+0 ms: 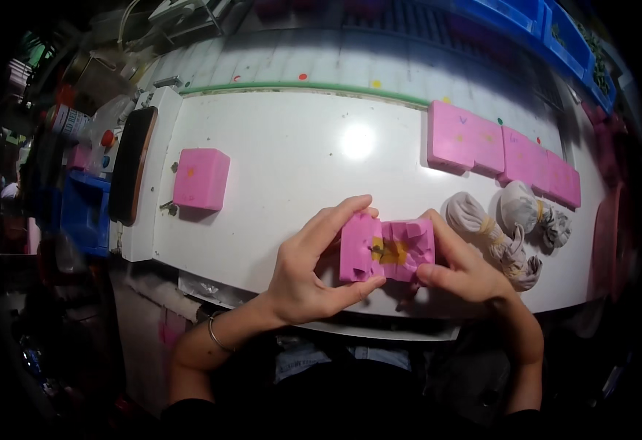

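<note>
Both my hands hold a pink rubber mould [355,248] above the near part of the white table, its cut inner faces spread apart and facing up. Inside, a yellow patch [390,252] shows, with a small dark greenish mark at its left. My left hand [308,265] grips the mould's left side, thumb along the near edge and fingers at the far edge. On the other side, my right hand [466,265] pinches the right end, thumb on the near corner and index finger at the far corner.
Right of my hands lie two tied cloth pouches [467,211] [519,205]. Behind them stands a row of pink blocks [462,136]. Another pink block [202,178] sits at the left, near a white machine [145,220] with a dark panel [132,165]. Blue trays [566,48] hang at upper right.
</note>
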A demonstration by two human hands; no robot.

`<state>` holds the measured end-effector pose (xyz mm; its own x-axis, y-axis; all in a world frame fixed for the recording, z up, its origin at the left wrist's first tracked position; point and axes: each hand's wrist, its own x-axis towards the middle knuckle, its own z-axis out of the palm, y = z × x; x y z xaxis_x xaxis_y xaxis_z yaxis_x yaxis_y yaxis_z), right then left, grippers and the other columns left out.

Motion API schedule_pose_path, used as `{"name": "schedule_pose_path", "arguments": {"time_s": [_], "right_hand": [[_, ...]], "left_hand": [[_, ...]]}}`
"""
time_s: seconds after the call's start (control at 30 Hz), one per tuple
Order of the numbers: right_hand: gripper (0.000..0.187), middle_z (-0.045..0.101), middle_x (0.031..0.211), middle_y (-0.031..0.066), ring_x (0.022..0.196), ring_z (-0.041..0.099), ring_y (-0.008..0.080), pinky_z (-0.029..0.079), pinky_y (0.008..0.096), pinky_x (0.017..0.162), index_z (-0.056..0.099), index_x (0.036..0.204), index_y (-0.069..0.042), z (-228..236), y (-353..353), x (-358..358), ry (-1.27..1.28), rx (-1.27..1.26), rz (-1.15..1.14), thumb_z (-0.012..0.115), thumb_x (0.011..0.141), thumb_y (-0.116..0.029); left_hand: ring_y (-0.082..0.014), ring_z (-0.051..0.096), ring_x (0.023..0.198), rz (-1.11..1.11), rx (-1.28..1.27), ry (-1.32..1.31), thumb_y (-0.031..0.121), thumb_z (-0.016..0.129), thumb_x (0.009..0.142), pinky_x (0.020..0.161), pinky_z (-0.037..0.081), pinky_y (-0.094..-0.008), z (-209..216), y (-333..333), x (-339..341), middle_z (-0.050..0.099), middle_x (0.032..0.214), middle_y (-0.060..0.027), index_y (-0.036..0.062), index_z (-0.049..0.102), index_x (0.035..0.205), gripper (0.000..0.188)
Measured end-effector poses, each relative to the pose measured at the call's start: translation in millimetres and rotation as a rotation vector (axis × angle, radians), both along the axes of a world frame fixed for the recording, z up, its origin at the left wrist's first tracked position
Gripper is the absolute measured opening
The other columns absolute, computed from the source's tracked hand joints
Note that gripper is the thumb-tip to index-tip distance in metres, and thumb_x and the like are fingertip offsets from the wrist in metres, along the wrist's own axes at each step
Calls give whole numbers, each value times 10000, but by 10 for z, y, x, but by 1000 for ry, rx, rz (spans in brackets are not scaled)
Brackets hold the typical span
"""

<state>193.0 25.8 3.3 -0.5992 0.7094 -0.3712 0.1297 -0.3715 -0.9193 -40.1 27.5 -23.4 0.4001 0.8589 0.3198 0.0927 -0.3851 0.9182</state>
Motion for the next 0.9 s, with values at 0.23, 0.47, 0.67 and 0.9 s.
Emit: {"name": "schedule_pose_path", "arguments": {"time_s": [0.23, 0.47, 0.67, 0.9], "right_hand": [[586, 518, 1081, 250, 848, 588, 396, 511, 384, 762, 375, 1184, 14, 110, -112, -347, -489, 1276, -320, 656, 672, -19], [520, 532, 1046, 242, 819, 578, 331, 518, 374, 656, 476, 1112, 33, -51, -63, -451, -199, 1282, -241, 599, 608, 73], [704, 563, 1078, 103, 758, 472, 222, 388, 329, 711, 463, 1268, 28, 248, -59, -493, -672, 1162, 87, 687, 638, -193], [668, 637, 1078, 35, 764, 488, 173, 358, 291, 703, 609, 1166, -45, -15, -107, -416, -684, 1387, -65, 761, 533, -193]], "left_hand": [[-204, 591, 1063, -75, -352, -226, 8, 742, 732, 888, 517, -281, -16, -71, -94, 519, 1228, -157, -26, 396, 1284, 652], [-164, 580, 1023, -133, -574, -430, -119, 593, 805, 787, 532, -249, -10, -120, -194, 511, 1222, -141, -28, 337, 1304, 568], [-115, 553, 953, -143, -632, -493, -100, 586, 822, 668, 498, -203, -32, -141, -239, 471, 1240, -139, -17, 330, 1313, 561], [-87, 560, 858, -142, -625, -477, -79, 588, 834, 625, 480, -191, -34, -129, -227, 514, 1173, -136, -9, 310, 1337, 579]]}}
